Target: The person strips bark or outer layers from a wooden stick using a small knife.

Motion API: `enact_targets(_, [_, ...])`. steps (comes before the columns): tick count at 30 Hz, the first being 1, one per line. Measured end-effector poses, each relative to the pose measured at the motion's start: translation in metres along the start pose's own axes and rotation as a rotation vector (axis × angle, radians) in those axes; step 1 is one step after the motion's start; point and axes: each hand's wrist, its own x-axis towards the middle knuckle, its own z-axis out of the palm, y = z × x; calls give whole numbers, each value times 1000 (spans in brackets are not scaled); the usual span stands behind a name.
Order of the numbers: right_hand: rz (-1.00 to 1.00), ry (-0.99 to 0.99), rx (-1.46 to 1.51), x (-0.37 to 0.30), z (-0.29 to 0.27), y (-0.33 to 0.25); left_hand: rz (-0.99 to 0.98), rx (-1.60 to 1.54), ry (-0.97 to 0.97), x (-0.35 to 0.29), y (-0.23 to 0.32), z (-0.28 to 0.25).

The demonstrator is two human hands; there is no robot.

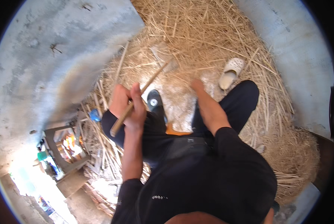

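Observation:
My left hand point(129, 106) is closed round a thin, straight brown stick point(149, 83). One end of the stick points down toward my left forearm, and the other reaches up over the straw. To the right, my right hand point(197, 85) hangs low over the pale, dusty ground between my legs. Its fingers are blurred and mostly turned from view, so what they hold, if anything, cannot be made out. Loose straw point(197, 48) lies just beyond both hands.
A cream clog point(231, 74) lies by my right knee, and a dark shoe point(154, 98) is near my left hand. Something orange point(176, 130) shows between my thighs. Grey walls point(73, 41) rise at both sides. A blue object point(95, 115) and stalks lie at left.

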Motion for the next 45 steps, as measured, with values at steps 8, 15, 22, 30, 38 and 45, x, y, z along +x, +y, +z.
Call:
enact_targets(8, [-369,163,183,-125,-111,-125,-107,45,82,-4,-20,-12])
enact_targets(15, [-529,310,295,-122,-125,-162,-24,-33,89,-1,-14,-3])
enact_targets(22, [-406,177,386,-106,-106,-169,-120,36,118,0,-19,-8])
enact_targets(30, [-808,86,644,-265,-188,-192,-65,13,103,-3,-14,-7])
enact_targets(38, [-594,182,263,-191,-149,-146,140,-88,1,-5,-10,-10])
enact_targets(45, [-734,127,433,-265,-210,-181,87,-62,-22,-4,-11,-8])
